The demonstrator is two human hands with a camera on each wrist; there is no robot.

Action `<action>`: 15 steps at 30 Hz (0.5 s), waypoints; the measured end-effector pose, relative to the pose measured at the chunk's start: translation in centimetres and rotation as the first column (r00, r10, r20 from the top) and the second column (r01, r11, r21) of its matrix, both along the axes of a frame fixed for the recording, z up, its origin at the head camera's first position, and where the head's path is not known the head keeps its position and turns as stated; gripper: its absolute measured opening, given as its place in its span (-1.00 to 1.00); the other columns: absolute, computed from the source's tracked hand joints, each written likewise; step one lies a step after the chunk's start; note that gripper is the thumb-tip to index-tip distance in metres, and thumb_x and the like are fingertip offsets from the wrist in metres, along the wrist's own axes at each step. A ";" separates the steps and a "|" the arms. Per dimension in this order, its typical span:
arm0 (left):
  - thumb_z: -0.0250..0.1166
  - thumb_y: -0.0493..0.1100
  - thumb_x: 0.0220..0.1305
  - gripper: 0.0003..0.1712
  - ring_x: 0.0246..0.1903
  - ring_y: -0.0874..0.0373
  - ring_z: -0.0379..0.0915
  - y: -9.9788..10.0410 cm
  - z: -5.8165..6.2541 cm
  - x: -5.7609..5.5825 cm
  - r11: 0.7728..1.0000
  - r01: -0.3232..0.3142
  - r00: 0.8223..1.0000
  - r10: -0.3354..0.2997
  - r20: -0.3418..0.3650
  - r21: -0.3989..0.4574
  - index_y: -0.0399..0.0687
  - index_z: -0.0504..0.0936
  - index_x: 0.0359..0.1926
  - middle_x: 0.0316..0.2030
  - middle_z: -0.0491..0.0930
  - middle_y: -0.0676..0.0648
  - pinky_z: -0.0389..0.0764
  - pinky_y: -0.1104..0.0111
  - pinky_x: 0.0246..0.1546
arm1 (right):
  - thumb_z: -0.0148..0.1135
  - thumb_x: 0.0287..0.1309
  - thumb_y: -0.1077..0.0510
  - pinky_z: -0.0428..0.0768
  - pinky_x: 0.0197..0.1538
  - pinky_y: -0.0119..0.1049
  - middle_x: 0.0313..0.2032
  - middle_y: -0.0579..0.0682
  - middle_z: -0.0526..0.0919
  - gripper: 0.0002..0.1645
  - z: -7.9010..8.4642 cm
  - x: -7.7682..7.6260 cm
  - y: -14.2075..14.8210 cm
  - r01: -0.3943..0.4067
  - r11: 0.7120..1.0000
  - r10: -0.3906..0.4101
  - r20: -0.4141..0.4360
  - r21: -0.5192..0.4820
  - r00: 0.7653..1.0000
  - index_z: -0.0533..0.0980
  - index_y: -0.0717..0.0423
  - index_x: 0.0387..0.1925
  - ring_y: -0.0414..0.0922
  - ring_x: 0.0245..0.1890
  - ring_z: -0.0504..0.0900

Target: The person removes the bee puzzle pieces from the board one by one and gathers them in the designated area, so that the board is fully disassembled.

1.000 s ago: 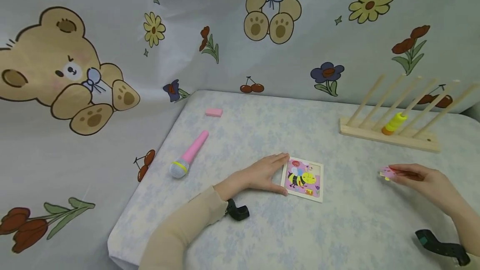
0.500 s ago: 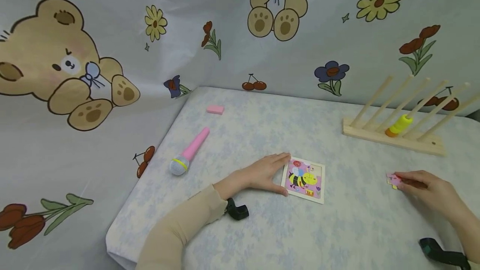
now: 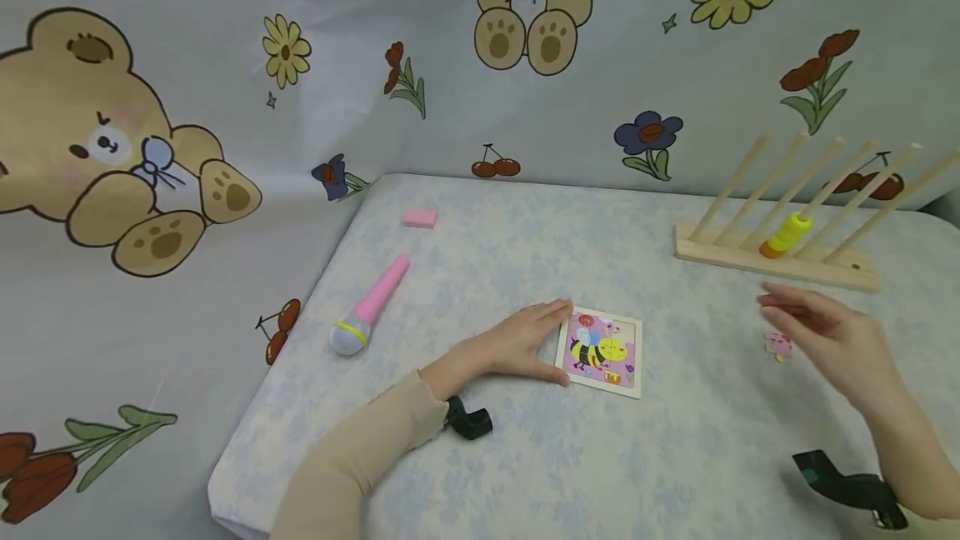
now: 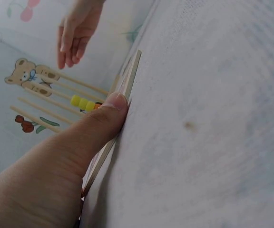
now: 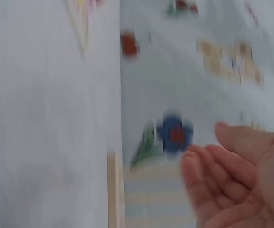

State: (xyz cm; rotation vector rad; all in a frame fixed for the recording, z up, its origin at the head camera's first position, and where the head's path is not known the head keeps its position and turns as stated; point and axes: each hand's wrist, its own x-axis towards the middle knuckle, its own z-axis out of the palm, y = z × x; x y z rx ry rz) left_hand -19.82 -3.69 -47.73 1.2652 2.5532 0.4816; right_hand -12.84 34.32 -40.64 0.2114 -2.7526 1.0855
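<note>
My left hand point(image 3: 517, 342) rests on the table with its fingers extended, touching the left side of a small white-framed bee puzzle point(image 3: 598, 352). In the left wrist view the thumb point(image 4: 115, 102) lies against the puzzle board's edge point(image 4: 133, 71). My right hand point(image 3: 832, 336) is raised off the table with nothing in its fingers; the right wrist view shows its fingers loosely bent and the thumb apart from them. Just below its fingertips in the head view, a pink and yellow puzzle piece point(image 3: 778, 347) lies on the table. The puzzle's upper right corner shows a bare pale patch.
A wooden rack of upright pegs point(image 3: 776, 257) stands at the back right, with yellow and orange beads point(image 3: 787, 233) on one peg. A pink toy microphone point(image 3: 371, 307) and a pink block point(image 3: 419, 218) lie on the left. A bear-print cloth point(image 3: 442, 65) hangs behind the table.
My right hand has let go of the pink puzzle piece, which now lies on the table, and has lifted away from it. The left hand stays at the puzzle. The head view has shifted slightly.
</note>
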 end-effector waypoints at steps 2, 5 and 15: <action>0.20 0.46 0.05 0.25 0.41 0.21 -0.35 -0.1 0.1 0.0 1.000 0.001 1.000 -0.001 0.006 0.005 -0.11 -0.18 0.49 0.47 -0.18 -0.04 -0.18 0.34 0.36 | 0.25 0.21 0.18 0.52 -0.31 -0.62 -0.12 -0.15 0.64 -0.59 0.5 0.1 -3.2 -0.136 0.991 0.136 0.032 -0.018 0.990 0.53 0.24 0.08 -0.52 -0.26 0.54; 0.20 0.46 0.06 0.25 0.41 0.20 -0.34 -0.2 0.1 0.0 1.000 0.002 1.000 -0.002 0.005 0.005 -0.12 -0.19 0.49 0.47 -0.18 -0.05 -0.18 0.33 0.36 | 0.28 0.19 0.11 0.58 -0.25 -0.48 -0.09 0.08 0.63 -0.58 0.2 0.1 -7.0 -0.289 0.957 0.287 0.139 -0.008 0.948 0.55 0.25 0.03 -0.33 -0.22 0.59; 0.21 0.44 0.06 0.24 0.42 0.15 -0.29 -0.2 0.4 0.2 0.999 0.034 0.999 -0.034 -0.021 0.018 -0.19 -0.15 0.48 0.46 -0.16 -0.11 -0.18 0.38 0.35 | 0.41 0.05 0.09 0.57 -0.27 -0.38 -0.31 -0.07 0.58 -0.62 -3.3 -0.7 -10.9 -0.217 0.976 0.210 0.162 0.027 0.964 0.60 0.25 -0.14 -0.15 -0.32 0.54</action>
